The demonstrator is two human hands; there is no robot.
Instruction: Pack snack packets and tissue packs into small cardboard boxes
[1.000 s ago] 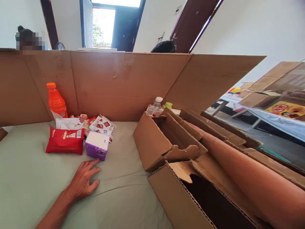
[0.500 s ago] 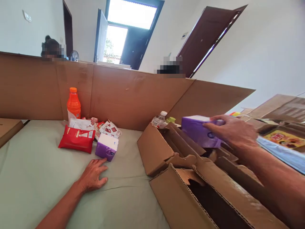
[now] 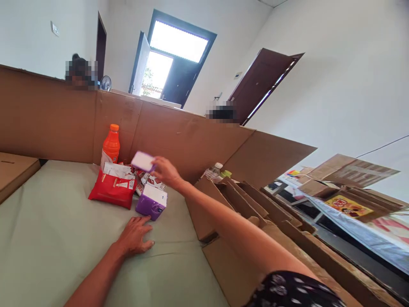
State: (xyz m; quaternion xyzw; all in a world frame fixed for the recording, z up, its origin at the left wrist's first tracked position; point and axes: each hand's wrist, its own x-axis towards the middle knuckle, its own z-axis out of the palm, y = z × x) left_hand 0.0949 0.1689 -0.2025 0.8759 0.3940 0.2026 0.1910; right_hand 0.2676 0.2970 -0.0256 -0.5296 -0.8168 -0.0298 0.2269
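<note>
My right hand [image 3: 166, 171] grips a purple tissue pack [image 3: 142, 162] with a white top, held up above the group of goods and slightly blurred. My left hand [image 3: 136, 236] rests on the pale green cloth [image 3: 179, 264], fingers apart, its fingertips at the lower edge of a second purple tissue pack [image 3: 151, 207]. Left of that pack lies a red soft packet [image 3: 111, 192] with a barcode. Behind it stands an orange bottle [image 3: 111, 143] with an orange cap. White and red printed packets [image 3: 155, 180] lie partly hidden under my right hand and the held pack.
Open cardboard boxes [image 3: 204, 213] stand along the right side, partly behind my right arm. A clear bottle [image 3: 217, 168] and a green-lidded item [image 3: 226, 174] show behind them. A cardboard wall [image 3: 179, 128] closes the far side, with two people's heads beyond.
My right hand has carried the tissue pack from above the boxes leftward over the goods. My left hand stays by the other pack. The view has shifted a little.
</note>
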